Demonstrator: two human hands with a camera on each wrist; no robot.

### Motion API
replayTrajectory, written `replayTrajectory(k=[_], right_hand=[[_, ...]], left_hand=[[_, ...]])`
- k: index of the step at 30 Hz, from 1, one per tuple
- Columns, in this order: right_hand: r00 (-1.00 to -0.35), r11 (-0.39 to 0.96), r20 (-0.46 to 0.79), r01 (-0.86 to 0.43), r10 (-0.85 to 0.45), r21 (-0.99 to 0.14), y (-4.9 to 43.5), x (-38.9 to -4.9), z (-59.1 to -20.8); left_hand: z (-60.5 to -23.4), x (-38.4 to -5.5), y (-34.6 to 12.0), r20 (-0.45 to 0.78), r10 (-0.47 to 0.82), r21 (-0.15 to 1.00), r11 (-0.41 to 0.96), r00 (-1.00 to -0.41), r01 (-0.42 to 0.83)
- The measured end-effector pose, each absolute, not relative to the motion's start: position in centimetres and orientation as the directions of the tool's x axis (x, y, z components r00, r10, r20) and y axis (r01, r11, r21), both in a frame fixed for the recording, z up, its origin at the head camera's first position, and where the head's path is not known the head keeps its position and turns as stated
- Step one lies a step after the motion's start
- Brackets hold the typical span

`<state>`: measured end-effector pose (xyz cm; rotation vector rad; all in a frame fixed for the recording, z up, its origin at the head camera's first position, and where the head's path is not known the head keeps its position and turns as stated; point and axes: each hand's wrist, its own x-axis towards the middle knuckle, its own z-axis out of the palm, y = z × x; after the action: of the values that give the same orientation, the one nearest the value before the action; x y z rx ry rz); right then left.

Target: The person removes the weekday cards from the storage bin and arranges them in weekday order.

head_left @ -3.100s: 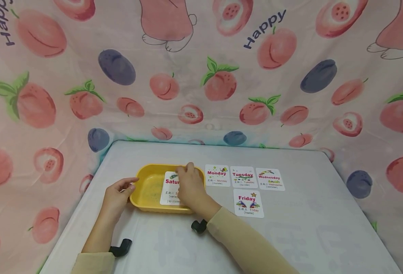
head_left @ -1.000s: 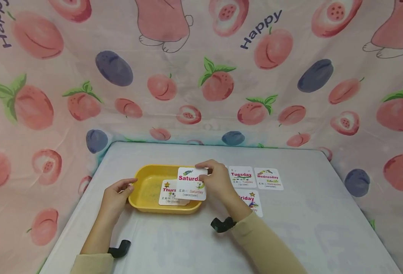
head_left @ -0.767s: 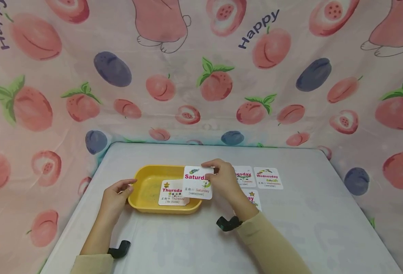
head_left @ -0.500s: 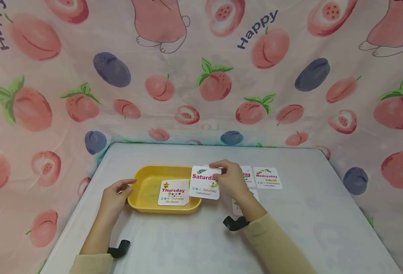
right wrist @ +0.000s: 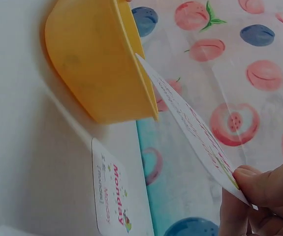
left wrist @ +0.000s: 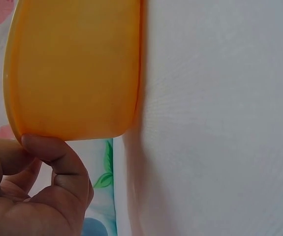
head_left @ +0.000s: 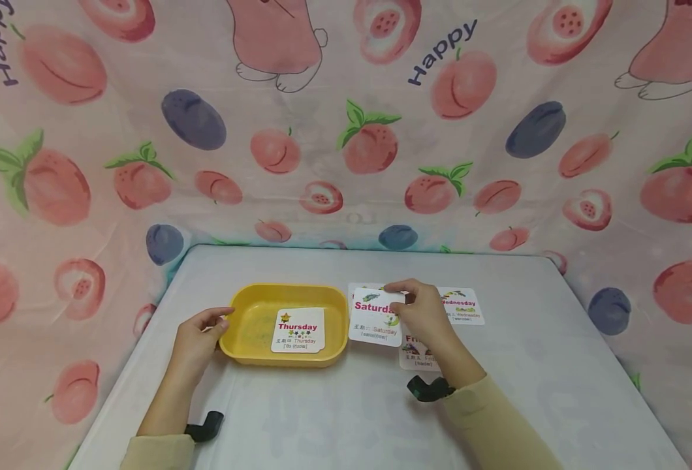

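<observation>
- Saturday card (head_left: 372,318) hangs raised above the worktop (head_left: 322,418), about midway between its left and right edges, toward the back edge, just beside the yellow tray (head_left: 252,326).
- The grip of the right hand (head_left: 427,316) pinches the card near its upper right corner; that of the left hand (head_left: 196,339) pinches the tray's left rim.
- The right wrist view shows the card tilted, well above the Monday card (right wrist: 111,189), which the head view mostly hides behind it.
- Its printed top points to the worktop's back edge, rows dipping slightly rightward; sides look nearly equal.
- White, round-cornered, with red title and coloured drawings.
</observation>
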<state>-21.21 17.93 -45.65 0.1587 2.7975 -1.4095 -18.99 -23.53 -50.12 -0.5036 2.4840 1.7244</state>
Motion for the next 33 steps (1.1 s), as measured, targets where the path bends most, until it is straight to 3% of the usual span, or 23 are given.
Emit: replayTrajectory(k=[20, 33], right_hand=[[-0.984, 0.693, -0.107, 0.174, 0.139, -0.700, 24.1, -19.8, -47.1], [-0.962, 0.675, -0.199, 0.272, 0.185, -0.686, 28.6, -18.5, -48.5]], left_hand=[[-50.3, -19.3, -23.7, -0.246, -0.224, 0.900, 0.308, -0.943, -0.308], [-50.3, -19.2, -23.8, -0.243, -0.220, 0.905, 0.300, -0.945, -0.303]])
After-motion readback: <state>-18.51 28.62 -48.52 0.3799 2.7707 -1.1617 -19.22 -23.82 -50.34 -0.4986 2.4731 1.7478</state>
